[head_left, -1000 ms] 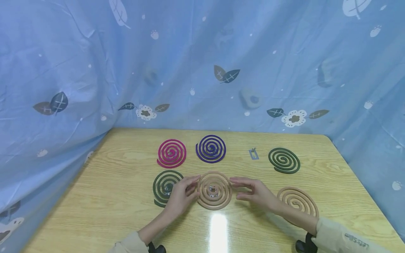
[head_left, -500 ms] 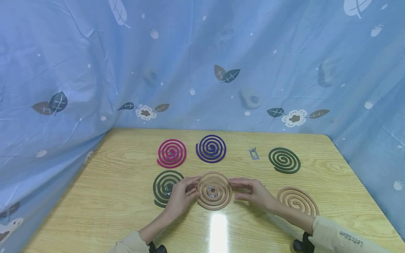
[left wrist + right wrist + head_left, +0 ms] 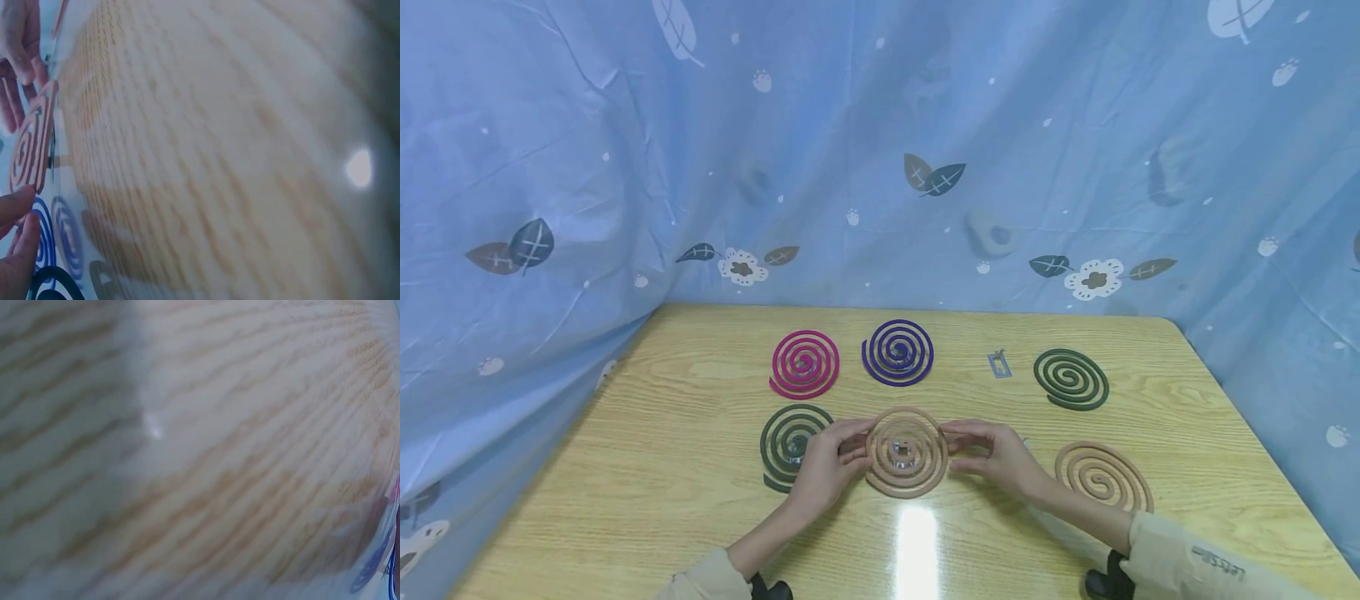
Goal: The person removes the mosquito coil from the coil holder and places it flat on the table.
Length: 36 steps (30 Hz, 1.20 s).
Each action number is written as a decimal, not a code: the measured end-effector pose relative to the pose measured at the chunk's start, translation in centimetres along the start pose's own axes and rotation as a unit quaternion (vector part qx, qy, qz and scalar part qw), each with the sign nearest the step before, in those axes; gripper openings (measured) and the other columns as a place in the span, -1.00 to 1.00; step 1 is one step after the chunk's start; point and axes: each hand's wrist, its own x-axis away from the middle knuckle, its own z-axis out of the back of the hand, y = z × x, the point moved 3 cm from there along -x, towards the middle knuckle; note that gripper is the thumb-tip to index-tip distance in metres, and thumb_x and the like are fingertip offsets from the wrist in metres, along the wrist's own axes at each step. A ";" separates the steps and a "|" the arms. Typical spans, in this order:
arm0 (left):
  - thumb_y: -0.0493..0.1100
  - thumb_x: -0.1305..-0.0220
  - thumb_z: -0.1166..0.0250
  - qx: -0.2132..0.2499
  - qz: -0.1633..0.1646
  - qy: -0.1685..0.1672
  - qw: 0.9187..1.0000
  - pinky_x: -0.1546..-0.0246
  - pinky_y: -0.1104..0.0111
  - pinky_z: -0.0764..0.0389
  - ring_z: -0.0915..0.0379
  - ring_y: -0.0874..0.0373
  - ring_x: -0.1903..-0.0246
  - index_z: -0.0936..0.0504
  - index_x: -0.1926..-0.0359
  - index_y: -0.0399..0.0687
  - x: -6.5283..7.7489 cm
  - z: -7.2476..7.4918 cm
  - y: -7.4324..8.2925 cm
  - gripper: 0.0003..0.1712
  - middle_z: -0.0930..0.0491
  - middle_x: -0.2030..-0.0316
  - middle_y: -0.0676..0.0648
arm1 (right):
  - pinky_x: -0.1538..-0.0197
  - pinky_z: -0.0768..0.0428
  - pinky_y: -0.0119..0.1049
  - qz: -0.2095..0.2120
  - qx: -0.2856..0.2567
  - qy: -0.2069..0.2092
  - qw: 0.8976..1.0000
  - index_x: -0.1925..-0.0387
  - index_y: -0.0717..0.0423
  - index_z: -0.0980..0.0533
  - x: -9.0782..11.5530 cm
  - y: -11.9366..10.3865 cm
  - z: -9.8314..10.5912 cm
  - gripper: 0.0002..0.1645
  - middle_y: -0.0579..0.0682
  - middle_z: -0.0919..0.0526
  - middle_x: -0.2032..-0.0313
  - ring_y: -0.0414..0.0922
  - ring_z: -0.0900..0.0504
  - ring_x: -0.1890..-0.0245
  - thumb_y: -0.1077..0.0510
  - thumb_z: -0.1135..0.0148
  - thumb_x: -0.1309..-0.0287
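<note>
The left hand (image 3: 826, 465) and right hand (image 3: 996, 454) face each other, loosely spread, fingertips touching opposite edges of a tan coil (image 3: 912, 454); neither has a firm hold. The coil sits near the table (image 3: 700, 492) centre over a metal stand (image 3: 897, 447), apparently held on two sides to steady it. Partly behind the left hand is a green coil (image 3: 797, 448); pink (image 3: 806, 362) and purple (image 3: 898, 352) coils lie beyond, metal showing through each, presumably stands propping them. Rightward are a bare stand (image 3: 999, 364), another green coil (image 3: 1070, 379) and another tan coil (image 3: 1099, 478).
</note>
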 end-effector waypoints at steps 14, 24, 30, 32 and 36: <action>-0.59 0.07 -0.36 0.025 0.009 -0.008 1.000 0.08 0.45 -0.63 -0.53 -0.19 0.04 -0.53 -0.11 -0.38 -0.1 0.0 -0.4 -0.38 -0.52 0.00 -0.33 | -0.06 -0.62 -0.28 -0.027 -0.005 0.029 0.999 -0.07 0.40 -0.50 -0.4 0.3 -0.6 -0.36 0.29 -0.59 0.01 -0.02 -0.68 0.16 0.41 -0.45 0.17; -0.56 0.07 -0.38 0.042 0.021 -0.003 0.999 0.09 0.45 -0.64 -0.51 -0.21 0.02 -0.54 -0.09 -0.41 -0.1 0.1 -0.1 -0.41 -0.50 -0.02 -0.33 | -0.04 -0.63 -0.22 -0.031 0.014 0.056 0.998 -0.03 0.33 -0.54 -0.2 0.2 -0.6 -0.41 0.22 -0.63 0.06 -0.02 -0.68 0.18 0.36 -0.46 0.16; -0.51 0.10 -0.42 0.053 0.029 -0.001 0.998 0.11 0.48 -0.64 -0.53 -0.20 0.03 -0.56 -0.02 -0.47 -0.1 0.2 0.0 -0.45 -0.50 -0.02 -0.33 | -0.07 -0.62 -0.22 -0.017 0.012 0.053 0.998 -0.01 0.36 -0.54 -0.2 0.2 -0.5 -0.43 0.25 -0.61 0.03 -0.06 -0.67 0.16 0.34 -0.45 0.14; -0.50 0.11 -0.43 0.055 0.031 0.001 0.998 0.12 0.48 -0.64 -0.53 -0.20 0.05 -0.57 0.02 -0.48 -0.1 0.2 -0.1 -0.48 -0.51 0.00 -0.33 | -0.05 -0.63 -0.24 -0.013 -0.010 0.044 0.999 -0.02 0.43 -0.51 -0.2 0.2 -0.5 -0.42 0.32 -0.57 -0.01 -0.03 -0.66 0.13 0.38 -0.44 0.14; -0.47 0.12 -0.45 0.053 0.030 0.005 0.998 0.11 0.46 -0.64 -0.54 -0.19 0.06 -0.61 0.07 -0.45 0.1 0.1 -0.1 -0.52 -0.55 0.03 -0.31 | 0.01 -0.65 -0.28 -0.016 -0.076 0.023 0.997 -0.05 0.57 -0.42 -0.1 0.2 -0.4 -0.37 0.48 -0.43 -0.07 -0.03 -0.63 0.08 0.49 -0.38 0.15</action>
